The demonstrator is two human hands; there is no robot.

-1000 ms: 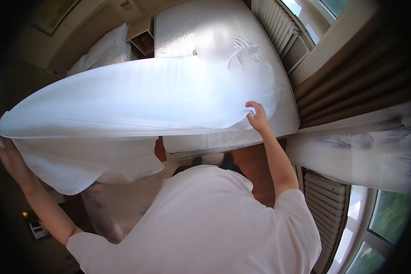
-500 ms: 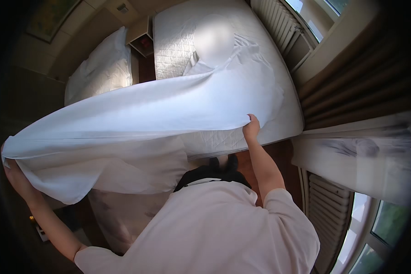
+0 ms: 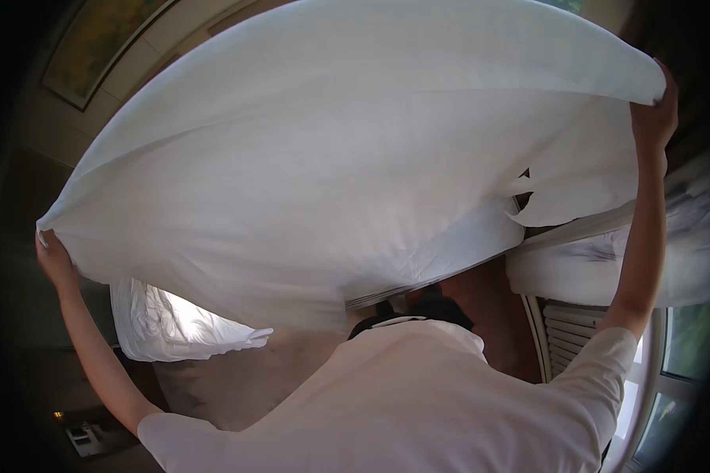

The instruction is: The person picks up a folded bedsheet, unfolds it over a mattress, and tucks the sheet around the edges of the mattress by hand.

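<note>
A large white bed sheet (image 3: 331, 158) billows in the air in front of me, stretched wide between my hands. At the far left, my left hand (image 3: 54, 254) is closed on one edge of it. My right hand (image 3: 656, 114), raised at the upper right, grips the sheet's other end. Below the cloth, a corner of the white mattress (image 3: 457, 244) shows; the sheet hides most of the bed.
White crumpled bedding (image 3: 181, 319) lies at the lower left. A radiator (image 3: 572, 335) and window (image 3: 690, 343) stand at my right, beside a light curtain (image 3: 584, 252). A framed picture (image 3: 95, 51) hangs at upper left. Reddish-brown floor (image 3: 489, 315) shows near my feet.
Both hands have risen, my right one moving far up and to the right. The sheet has lifted off the bed and spread out, now covering the view of the mattress and bedside cabinet.
</note>
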